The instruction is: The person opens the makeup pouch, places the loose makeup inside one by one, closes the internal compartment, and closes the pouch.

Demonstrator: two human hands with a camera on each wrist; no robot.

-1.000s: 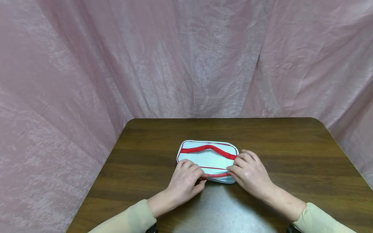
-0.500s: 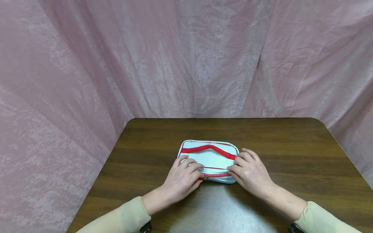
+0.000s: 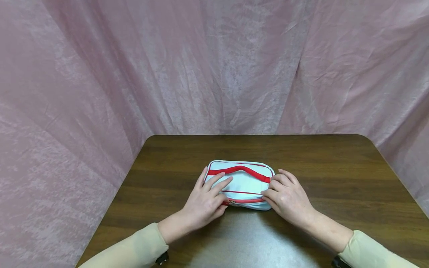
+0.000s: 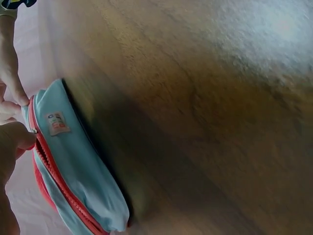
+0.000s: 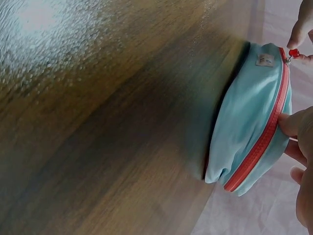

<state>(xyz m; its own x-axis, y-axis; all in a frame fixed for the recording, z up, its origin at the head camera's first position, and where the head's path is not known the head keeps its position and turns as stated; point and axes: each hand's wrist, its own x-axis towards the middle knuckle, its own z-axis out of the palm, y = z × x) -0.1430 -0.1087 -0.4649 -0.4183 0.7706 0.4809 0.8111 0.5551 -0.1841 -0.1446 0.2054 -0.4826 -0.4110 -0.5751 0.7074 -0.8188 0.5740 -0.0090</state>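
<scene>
A white pouch [image 3: 246, 185] with red piping, a red strap handle [image 3: 241, 169] and a red zipper [image 3: 249, 201] lies on the table. My left hand [image 3: 204, 203] pinches the red zipper pull [image 5: 293, 53] between thumb and forefinger, its other fingers spread over the pouch's left part. Near the right end, my right hand [image 3: 289, 199] grips the pouch's edge by the zipper. In the left wrist view, a dark gap runs between the teeth [image 4: 45, 155] beyond the slider; in the right wrist view, the teeth [image 5: 259, 147] on the right hand's side are joined.
A brown wood-grain table [image 3: 161, 163] spreads around the pouch, with a bright glare patch [image 3: 251, 245] near its front. Pink velvet curtains [image 3: 214, 67] hang behind the table and at its sides. A small label [image 4: 57, 123] sits on the pouch's front.
My left hand has drawn the zipper pull leftward along the pouch's front, and its other fingers have spread out. The right hand keeps its grip; the pouch has hardly moved.
</scene>
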